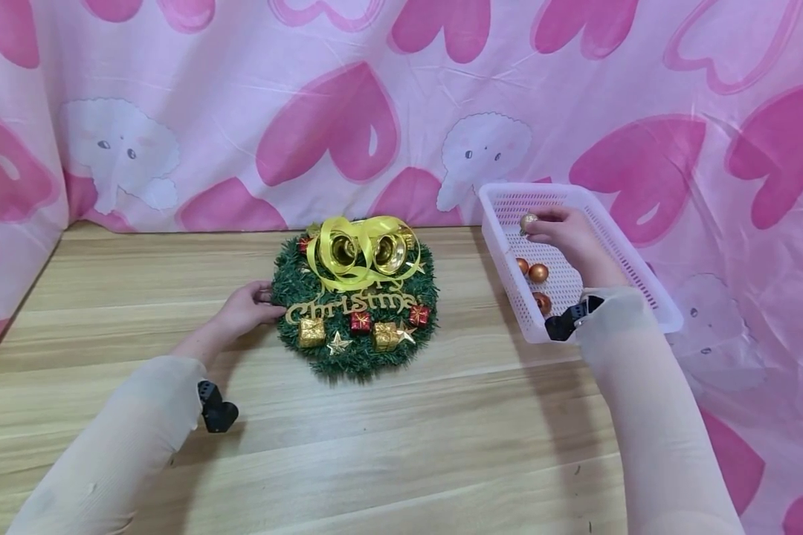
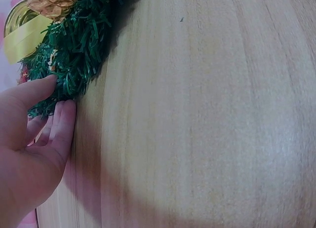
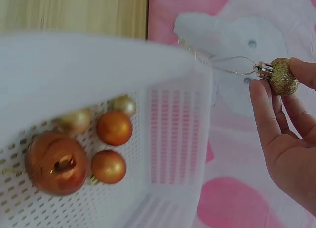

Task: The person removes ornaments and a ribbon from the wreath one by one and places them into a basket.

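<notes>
A green Christmas wreath (image 1: 358,362) lies on the table, with gold bells (image 1: 388,255), a yellow ribbon (image 1: 348,284), gold "Christmas" lettering, small gift boxes and stars on it. At its left edge, my left hand (image 1: 244,308) holds the greenery between thumb and fingers (image 2: 63,127). Over the white basket, my right hand (image 1: 572,234) pinches a small gold glitter Christmas ball (image 3: 283,77) between thumb and fingertips. A thin loop of string (image 3: 232,57) trails from the ball's cap. Orange balls (image 1: 538,273) lie in the basket below; the right wrist view also shows pale gold balls (image 3: 124,105).
The white perforated basket (image 1: 502,286) stands on the right of the wooden table (image 1: 375,461). A pink heart-patterned cloth (image 1: 227,134) hangs behind and along the sides. Black wrist cameras (image 1: 217,409) sit on both sleeves.
</notes>
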Motion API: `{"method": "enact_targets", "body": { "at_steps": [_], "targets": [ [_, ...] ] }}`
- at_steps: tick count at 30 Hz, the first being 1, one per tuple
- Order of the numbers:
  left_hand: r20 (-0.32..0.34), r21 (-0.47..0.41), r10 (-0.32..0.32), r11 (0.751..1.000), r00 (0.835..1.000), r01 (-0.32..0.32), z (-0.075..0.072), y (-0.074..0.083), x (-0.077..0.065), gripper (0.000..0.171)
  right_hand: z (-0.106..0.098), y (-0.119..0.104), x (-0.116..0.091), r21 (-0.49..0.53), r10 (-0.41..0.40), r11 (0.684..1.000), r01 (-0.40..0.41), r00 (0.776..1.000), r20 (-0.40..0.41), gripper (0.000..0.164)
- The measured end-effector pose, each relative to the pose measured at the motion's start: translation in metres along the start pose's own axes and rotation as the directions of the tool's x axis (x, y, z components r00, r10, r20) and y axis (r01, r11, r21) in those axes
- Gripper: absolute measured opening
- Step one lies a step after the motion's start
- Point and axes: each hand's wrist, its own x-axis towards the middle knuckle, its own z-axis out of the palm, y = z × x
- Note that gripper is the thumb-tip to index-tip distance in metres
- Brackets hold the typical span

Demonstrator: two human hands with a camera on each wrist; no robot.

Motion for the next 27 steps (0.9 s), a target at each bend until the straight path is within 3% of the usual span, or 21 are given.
{"method": "enact_targets", "body": {
  "at_steps": [13, 21, 27],
  "targets": [
    [0.004, -0.005, -0.001, 1.000, 1.000, 0.001, 0.000, -0.001, 0.001, 0.075, -0.007, 0.021, 0.000, -0.080, 0.096, 0.992, -0.093, 0.994, 0.043, 0.053],
    [0.007, -0.007, 0.006, 1.000, 1.000, -0.006, 0.000, -0.001, 0.001, 0.075, -0.008, 0.024, -0.003, -0.096, 0.093, 0.991, -0.090, 0.995, 0.032, 0.048],
    [0.000, 0.001, 0.015, 1.000, 1.000, -0.015, 0.000, -0.002, 0.001, 0.075, -0.006, 0.025, -0.006, -0.097, 0.151, 0.985, -0.145, 0.987, 0.049, 0.045]
  ]
}}
